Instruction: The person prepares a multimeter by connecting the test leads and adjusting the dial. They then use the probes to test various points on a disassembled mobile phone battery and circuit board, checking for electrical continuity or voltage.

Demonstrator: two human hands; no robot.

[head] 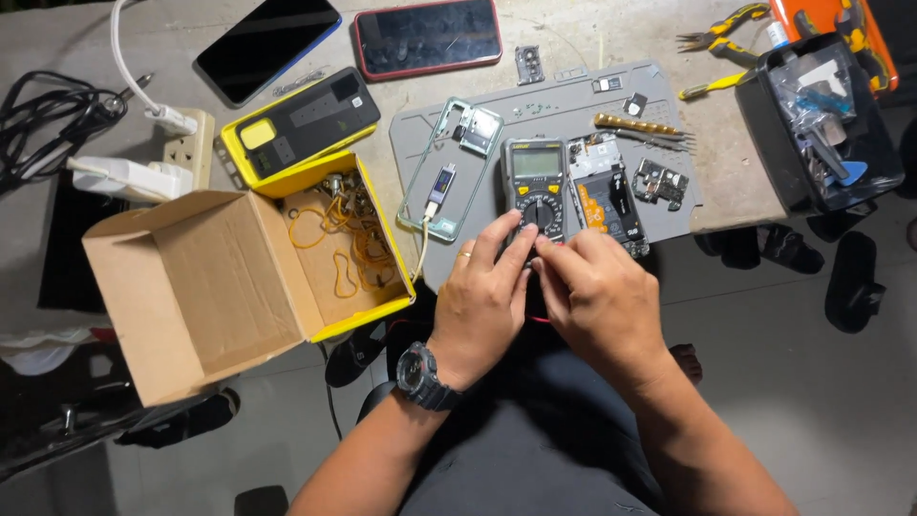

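Grey table (592, 38) carried an opened phone (607, 196); your left hand (482, 296) and right hand (597, 296) pinched at the multimeter (537, 186) dial just left of it, board (659, 182) already out, nothing reassembled.

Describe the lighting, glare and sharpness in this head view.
Head view: bright light falls on the grey work mat; the floor below darkens; the two black-screened phones show faint reflections; both hands at the grey multimeter with black dial stay sharp.
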